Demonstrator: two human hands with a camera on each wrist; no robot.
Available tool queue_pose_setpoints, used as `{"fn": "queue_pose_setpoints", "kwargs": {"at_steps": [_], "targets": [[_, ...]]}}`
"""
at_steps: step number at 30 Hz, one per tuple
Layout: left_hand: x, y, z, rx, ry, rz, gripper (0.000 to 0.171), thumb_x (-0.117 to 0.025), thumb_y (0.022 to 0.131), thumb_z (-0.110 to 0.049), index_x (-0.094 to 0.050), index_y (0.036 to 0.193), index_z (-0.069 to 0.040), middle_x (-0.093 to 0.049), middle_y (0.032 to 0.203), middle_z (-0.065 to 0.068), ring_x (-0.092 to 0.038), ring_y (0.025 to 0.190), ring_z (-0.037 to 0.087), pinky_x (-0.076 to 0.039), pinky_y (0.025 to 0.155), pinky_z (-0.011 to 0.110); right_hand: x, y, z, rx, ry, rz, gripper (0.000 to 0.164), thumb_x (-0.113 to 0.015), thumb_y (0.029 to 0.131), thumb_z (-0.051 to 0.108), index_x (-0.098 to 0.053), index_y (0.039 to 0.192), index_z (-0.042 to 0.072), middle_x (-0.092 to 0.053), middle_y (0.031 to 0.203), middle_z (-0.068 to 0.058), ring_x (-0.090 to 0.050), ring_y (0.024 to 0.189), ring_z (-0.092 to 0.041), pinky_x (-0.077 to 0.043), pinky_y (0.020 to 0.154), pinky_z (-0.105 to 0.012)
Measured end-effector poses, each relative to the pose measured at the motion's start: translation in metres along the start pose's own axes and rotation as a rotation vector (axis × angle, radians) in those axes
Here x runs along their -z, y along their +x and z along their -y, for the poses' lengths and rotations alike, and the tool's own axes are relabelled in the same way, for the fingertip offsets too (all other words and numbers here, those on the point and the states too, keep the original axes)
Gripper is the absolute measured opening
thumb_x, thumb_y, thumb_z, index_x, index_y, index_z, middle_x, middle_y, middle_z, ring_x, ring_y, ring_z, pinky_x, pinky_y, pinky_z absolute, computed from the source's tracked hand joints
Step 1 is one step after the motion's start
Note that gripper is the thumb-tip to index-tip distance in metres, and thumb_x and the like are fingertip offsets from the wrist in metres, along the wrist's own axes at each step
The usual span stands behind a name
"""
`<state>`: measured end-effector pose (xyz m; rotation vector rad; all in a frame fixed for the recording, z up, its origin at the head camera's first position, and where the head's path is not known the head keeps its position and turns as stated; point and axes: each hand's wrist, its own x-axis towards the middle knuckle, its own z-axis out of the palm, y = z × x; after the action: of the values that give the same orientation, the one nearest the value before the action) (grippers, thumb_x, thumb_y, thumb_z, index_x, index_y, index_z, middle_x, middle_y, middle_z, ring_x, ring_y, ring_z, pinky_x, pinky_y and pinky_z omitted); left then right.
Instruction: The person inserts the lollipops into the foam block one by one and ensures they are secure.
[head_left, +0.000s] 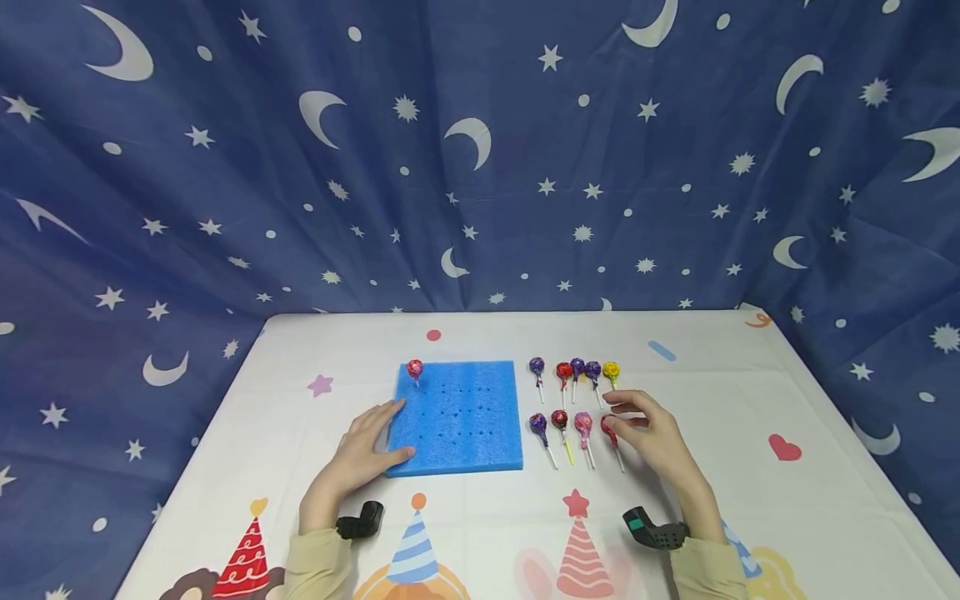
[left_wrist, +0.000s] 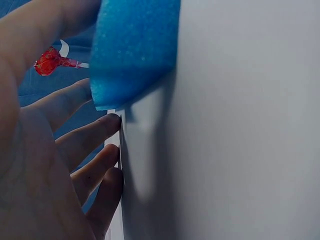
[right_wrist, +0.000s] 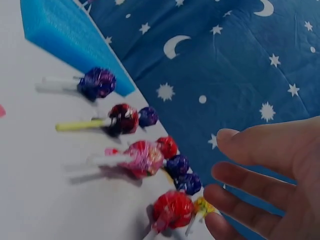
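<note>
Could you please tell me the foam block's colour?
The foam block is blue, clearest in the head view.

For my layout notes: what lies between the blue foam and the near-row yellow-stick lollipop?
A single purple lollipop, as the head view shows; the right wrist view agrees.

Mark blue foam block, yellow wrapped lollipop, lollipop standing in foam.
Blue foam block (head_left: 459, 422): head view, top face.
Yellow wrapped lollipop (head_left: 611, 370): head view, candy ball.
Lollipop standing in foam (head_left: 415, 367): head view, candy ball.
</note>
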<state>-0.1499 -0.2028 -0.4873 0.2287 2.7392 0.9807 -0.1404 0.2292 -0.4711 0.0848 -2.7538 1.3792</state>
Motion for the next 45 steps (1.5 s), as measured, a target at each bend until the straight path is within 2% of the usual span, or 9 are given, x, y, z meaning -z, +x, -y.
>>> {"fn": "queue_pose_setpoints", "kwargs": {"at_steps": [5, 16, 24, 33, 45], "targets": [[-0.001, -0.001, 0.002, 0.003, 0.002, -0.001, 0.082, -0.067, 0.084, -0.048, -0.028, 0.152, -0.022, -0.023, 0.16, 0.016, -0.014, 0.147, 0.041, -0.012, 0.111, 0.073, -0.001, 0.001, -0.007, -0.002, -0.031, 0.004, 0.033, -0.066, 0.09, 0.013, -0.06, 0.122, 0.009, -0.063, 0.122, -0.012, -0.06, 0.109, -0.029, -0.051, 0.092, -0.042], [-0.002, -0.002, 0.005, -0.022, 0.0, -0.016, 0.081, -0.068, 0.084, -0.046, -0.03, 0.152, -0.02, -0.025, 0.159, 0.016, -0.016, 0.146, 0.042, -0.015, 0.11, 0.072, -0.002, -0.001, -0.019, -0.053, -0.138, 0.027, 0.036, -0.064, 0.089, 0.011, -0.059, 0.124, 0.007, -0.061, 0.123, -0.016, -0.06, 0.108, -0.033, -0.051, 0.091, -0.05], [0.0, -0.003, 0.003, -0.026, 0.002, -0.015, 0.081, -0.068, 0.084, -0.044, -0.03, 0.152, -0.018, -0.026, 0.158, 0.016, -0.017, 0.146, 0.042, -0.015, 0.11, 0.072, -0.01, 0.0, -0.023, -0.026, -0.218, 0.011, 0.039, -0.069, 0.086, 0.015, -0.06, 0.123, 0.006, -0.063, 0.12, -0.017, -0.057, 0.109, -0.033, -0.049, 0.093, -0.051], [0.003, -0.003, -0.002, -0.033, 0.014, -0.011, 0.08, -0.067, 0.085, -0.045, -0.031, 0.151, -0.018, -0.028, 0.158, 0.015, -0.017, 0.146, 0.042, -0.014, 0.11, 0.072, -0.017, 0.001, -0.02, -0.038, -0.306, -0.021, 0.041, -0.072, 0.084, 0.022, -0.063, 0.121, 0.006, -0.063, 0.117, -0.016, -0.053, 0.106, -0.03, -0.046, 0.089, -0.051], [0.001, -0.003, -0.003, -0.031, 0.005, -0.028, 0.08, -0.068, 0.084, -0.043, -0.032, 0.151, -0.018, -0.027, 0.158, 0.017, -0.018, 0.145, 0.043, -0.016, 0.109, 0.074, -0.018, 0.002, -0.018, -0.029, -0.345, -0.048, 0.038, -0.073, 0.084, 0.02, -0.064, 0.118, 0.007, -0.063, 0.118, -0.015, -0.051, 0.104, -0.029, -0.046, 0.087, -0.048]]}}
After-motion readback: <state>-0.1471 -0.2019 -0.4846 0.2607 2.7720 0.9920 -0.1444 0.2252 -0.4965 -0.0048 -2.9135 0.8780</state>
